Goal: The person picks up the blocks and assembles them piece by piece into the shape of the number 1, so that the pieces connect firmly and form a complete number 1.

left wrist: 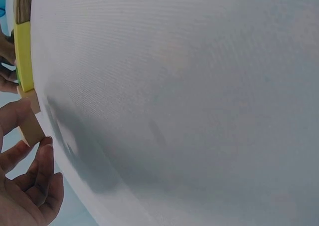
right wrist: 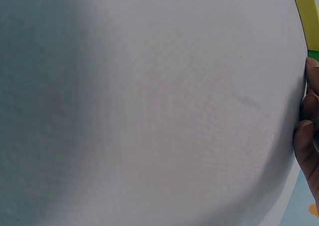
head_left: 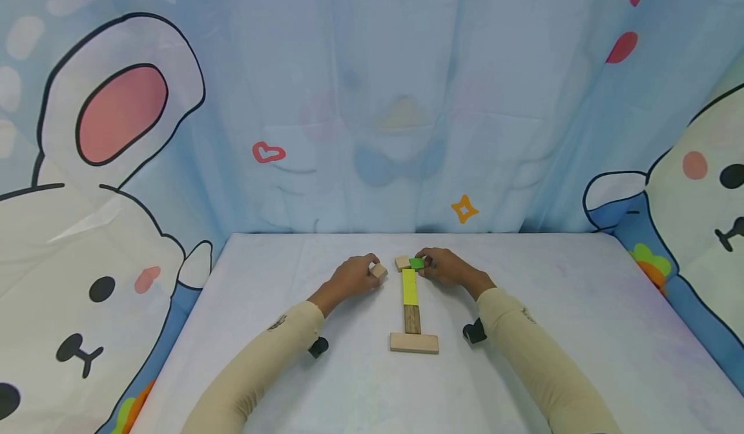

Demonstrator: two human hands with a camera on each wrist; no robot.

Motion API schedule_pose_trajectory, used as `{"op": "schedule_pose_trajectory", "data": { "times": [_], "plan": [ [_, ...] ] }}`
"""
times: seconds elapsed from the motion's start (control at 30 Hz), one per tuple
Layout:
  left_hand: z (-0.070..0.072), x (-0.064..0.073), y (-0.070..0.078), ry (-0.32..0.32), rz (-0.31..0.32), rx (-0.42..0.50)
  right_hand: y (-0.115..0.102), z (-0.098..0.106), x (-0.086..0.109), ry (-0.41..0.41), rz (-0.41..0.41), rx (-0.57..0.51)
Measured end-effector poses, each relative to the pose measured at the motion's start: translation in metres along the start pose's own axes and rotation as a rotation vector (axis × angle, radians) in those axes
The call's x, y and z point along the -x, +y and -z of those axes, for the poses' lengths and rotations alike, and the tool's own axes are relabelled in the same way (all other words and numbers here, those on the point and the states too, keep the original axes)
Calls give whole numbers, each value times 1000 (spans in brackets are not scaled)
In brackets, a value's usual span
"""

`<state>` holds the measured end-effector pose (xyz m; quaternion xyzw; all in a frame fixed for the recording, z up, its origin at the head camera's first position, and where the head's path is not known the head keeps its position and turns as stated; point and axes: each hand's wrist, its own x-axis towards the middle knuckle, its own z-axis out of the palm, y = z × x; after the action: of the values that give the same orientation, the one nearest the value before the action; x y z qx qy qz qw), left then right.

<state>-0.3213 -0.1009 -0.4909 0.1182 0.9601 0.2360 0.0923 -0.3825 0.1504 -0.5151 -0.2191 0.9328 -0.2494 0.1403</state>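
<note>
Between thumb and fingers, my left hand [head_left: 352,275] pinches a small light wooden block [head_left: 379,270], held just left of a row of blocks. My right hand [head_left: 447,268] has its fingertips on the right end of a green block [head_left: 416,263]. Beside that green piece, on its left, lies another light wooden block [head_left: 402,263]. Both meet the far end of a yellow block [head_left: 409,287]. A dark brown wooden block [head_left: 412,320] continues the line towards me, down to a long light wooden block [head_left: 414,343] set crosswise. In the right wrist view, only part of the right fingers [right wrist: 310,131] shows.
A white cloth-covered table [head_left: 325,389] lies under the blocks. Behind it hangs a blue printed curtain [head_left: 401,98] with cartoon figures at both sides. Dark wrist-worn devices show under the left sleeve [head_left: 318,347] and by the right sleeve [head_left: 475,332].
</note>
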Motion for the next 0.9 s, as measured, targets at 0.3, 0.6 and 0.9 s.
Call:
{"op": "schedule_pose_trajectory", "data": {
  "times": [0.3,0.6,0.9],
  "plan": [
    [-2,-4,5,-1,4,-55,0,0,0,-1,-3,3],
    [-7,-10,9,14,-12,-131,0,0,0,0,5,8],
    [-10,-14,16,9,-9,-131,2,0,-1,-5,-7,-6]
  ]
}}
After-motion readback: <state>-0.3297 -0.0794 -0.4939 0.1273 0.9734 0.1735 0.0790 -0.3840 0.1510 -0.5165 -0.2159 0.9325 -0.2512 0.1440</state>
